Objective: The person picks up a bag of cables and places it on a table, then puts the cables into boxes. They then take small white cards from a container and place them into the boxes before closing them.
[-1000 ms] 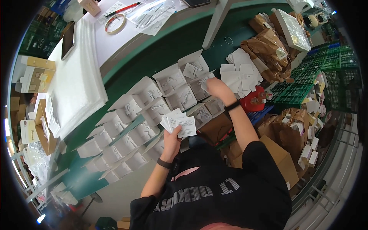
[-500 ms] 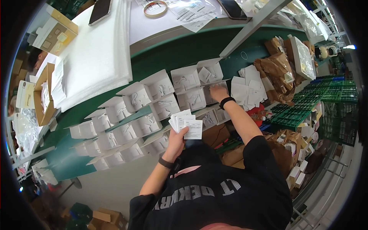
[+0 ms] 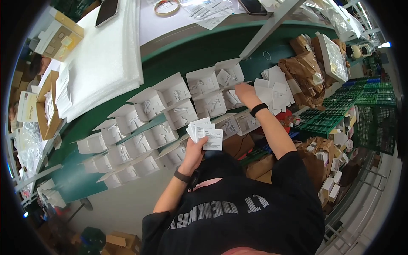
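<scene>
your right hand (image 3: 246, 94) has shifted up to the right edge of an open white box (image 3: 236, 108), where a white leaflet (image 3: 230, 97) now shows. its fingertips are hidden; whether that grip holds anything, you cannot tell. your left hand (image 3: 194, 155) has its grip closed on fanned printed cards (image 3: 211, 139), the lower ones mostly covered, above rows of boxes (image 3: 177, 119) on the green desk (image 3: 170, 63).

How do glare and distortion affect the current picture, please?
Head view: pale glare washes the green work surface at lower left; a light at upper right burns out white. Head view: the fisheye bows the work surface's far edge. Head view: the printed cards in the left hand look fairly sharp, fine print aside.
</scene>
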Tool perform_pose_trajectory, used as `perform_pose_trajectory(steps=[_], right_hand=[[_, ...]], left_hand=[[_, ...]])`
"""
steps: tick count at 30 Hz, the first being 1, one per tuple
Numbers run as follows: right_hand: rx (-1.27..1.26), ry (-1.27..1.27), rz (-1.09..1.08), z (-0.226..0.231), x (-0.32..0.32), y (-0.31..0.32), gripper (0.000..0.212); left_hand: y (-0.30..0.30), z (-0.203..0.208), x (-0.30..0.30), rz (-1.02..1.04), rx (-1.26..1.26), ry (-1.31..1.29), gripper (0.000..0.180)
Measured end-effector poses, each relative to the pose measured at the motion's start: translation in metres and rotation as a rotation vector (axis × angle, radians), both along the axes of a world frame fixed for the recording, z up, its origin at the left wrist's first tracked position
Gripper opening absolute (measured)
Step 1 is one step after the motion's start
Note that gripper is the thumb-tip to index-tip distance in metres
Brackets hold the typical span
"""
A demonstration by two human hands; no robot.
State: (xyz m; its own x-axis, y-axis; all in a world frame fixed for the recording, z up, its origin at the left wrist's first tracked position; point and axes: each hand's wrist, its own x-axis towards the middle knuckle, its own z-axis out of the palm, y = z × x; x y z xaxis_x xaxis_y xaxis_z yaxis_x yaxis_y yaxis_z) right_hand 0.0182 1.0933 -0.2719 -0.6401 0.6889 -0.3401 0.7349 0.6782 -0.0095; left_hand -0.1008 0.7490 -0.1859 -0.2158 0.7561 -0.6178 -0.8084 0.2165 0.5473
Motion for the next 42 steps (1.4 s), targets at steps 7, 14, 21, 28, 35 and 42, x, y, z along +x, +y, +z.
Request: perform_pose_trajectory(steps=[7, 14, 21, 28, 35, 42], right_hand=[[-0.081, 0.659, -0.371, 0.190, 0.098, -0.069, 0.021], [-0.552, 0.647, -0.654, 0.045, 0.208, -0.100, 0.030], [-0.457, 0.656, -0.581, 0.080, 0.126, -0.187, 0.035], [-0.794, 0.823, -0.667, 0.057, 0.073, -0.261, 0.024], [-0.014, 0.690, -0.369, 0.025, 0.090, -0.226, 0.022], [-0.763, 0.868, -0.560, 0.099, 0.030, -0.261, 0.020]], left_hand=[[-0.013, -0.014, -0.007, 0.034, 0.003, -0.068, 0.039], [0.012, -0.010, -0.006, -0.005, -0.008, -0.036, 0.037], [0.000, -0.024, 0.005, -0.048, 0.007, 0.108, 0.037], [-0.036, -0.054, 0.007, -0.138, -0.100, 0.153, 0.038], [-0.047, -0.047, -0.016, -0.021, -0.052, 0.063, 0.039], [-0.048, -0.036, 0.001, -0.135, -0.016, 0.326, 0.037]])
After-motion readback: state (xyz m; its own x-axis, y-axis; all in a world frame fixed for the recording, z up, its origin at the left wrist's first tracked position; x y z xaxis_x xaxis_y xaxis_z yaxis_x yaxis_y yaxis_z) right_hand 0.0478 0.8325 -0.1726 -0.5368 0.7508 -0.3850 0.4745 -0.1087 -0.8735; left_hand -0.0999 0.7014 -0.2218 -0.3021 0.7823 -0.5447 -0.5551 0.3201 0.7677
